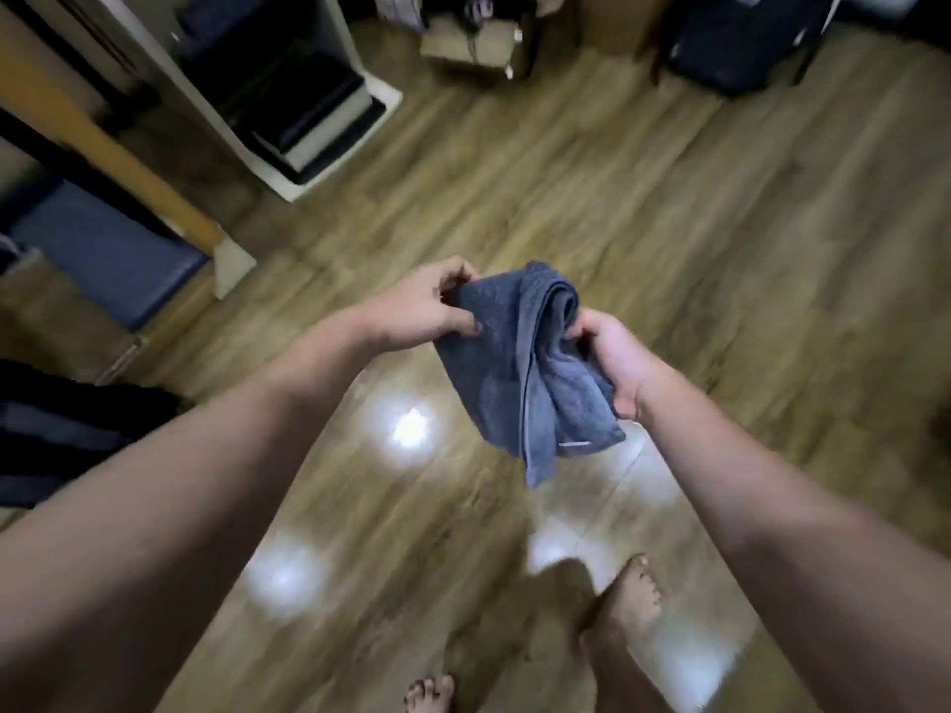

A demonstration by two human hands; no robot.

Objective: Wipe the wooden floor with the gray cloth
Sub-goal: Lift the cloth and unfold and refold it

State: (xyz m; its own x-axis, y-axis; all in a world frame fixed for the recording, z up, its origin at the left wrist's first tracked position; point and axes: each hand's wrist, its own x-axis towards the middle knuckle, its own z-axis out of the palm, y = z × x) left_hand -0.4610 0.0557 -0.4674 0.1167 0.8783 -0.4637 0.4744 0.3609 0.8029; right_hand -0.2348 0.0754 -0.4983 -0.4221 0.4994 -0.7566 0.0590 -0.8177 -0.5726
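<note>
The gray cloth (520,367) hangs bunched in the air above the wooden floor (720,223), held between both hands at about the middle of the view. My left hand (427,311) pinches its upper left edge. My right hand (617,362) grips the folded right side. The cloth's lower end droops free, well clear of the floor. Bright light patches reflect off the planks below it.
A white-framed cabinet (288,95) stands at the upper left, with a blue mat (103,249) beside a wooden post. Boxes (478,38) and a dark suitcase (746,38) line the far wall. My bare feet (628,594) stand on the floor at the bottom.
</note>
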